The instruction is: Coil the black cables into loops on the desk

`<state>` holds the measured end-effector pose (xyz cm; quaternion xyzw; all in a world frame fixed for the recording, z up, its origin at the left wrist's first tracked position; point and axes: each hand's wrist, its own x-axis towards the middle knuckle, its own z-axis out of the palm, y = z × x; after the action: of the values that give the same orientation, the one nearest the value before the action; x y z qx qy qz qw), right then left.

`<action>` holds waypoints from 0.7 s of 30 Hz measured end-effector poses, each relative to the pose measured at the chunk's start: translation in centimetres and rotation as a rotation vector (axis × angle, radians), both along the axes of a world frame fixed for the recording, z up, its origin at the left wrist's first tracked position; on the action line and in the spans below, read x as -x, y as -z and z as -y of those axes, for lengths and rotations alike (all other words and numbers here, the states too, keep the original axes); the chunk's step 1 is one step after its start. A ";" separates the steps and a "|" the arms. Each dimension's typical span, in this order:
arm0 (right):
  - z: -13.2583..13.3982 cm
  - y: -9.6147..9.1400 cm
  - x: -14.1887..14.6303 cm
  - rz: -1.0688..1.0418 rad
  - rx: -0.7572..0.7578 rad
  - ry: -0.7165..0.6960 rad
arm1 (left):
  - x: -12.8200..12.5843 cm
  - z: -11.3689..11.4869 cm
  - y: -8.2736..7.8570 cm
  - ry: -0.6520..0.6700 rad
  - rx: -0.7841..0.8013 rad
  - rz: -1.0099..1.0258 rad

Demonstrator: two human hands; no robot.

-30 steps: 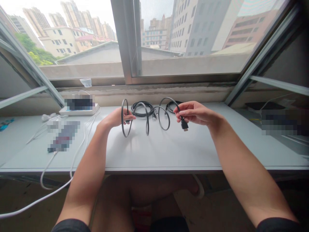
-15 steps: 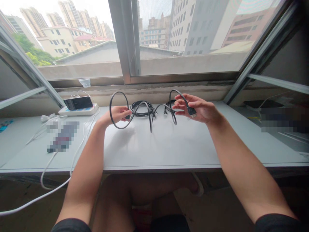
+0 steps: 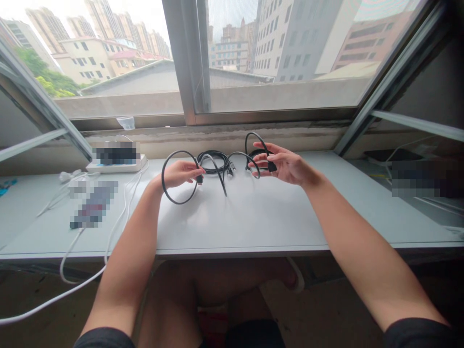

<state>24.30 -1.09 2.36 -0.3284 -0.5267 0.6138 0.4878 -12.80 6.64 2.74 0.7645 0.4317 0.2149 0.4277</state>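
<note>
A black cable (image 3: 225,189) hangs in loose loops between my two hands, above the white table. My left hand (image 3: 180,174) pinches one plug end (image 3: 199,179) between thumb and fingers, with a large loop rising in front of the wrist. The other plug end (image 3: 271,166), a wide flat connector like an HDMI plug, is held between the thumb and fingers of my right hand (image 3: 286,163). Behind the held cable, a coiled black cable (image 3: 213,153) lies on the table near the wall. Another dark coil (image 3: 258,152) is partly hidden behind my right fingers.
On the left, a white power strip (image 3: 134,164) stands at the back with a blurred-out dark object on it. White cords (image 3: 127,203) and a blurred phone-shaped object (image 3: 94,205) lie nearby. The table's front edge (image 3: 239,251) runs above my legs. Windows stand behind.
My right hand has moved left with its plug, and my left hand slightly right with the other, so the ends are closer together. The right plug now points more downward.
</note>
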 end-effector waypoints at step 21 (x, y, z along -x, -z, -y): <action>0.0 2.5 5.6 0.289 -0.179 -0.075 | -8.0 5.2 0.7 0.050 0.127 0.395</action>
<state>18.74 -1.11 -0.18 -0.3486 -0.6559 0.5284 0.4112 -4.77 1.40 2.05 0.6895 0.3330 0.3222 0.5567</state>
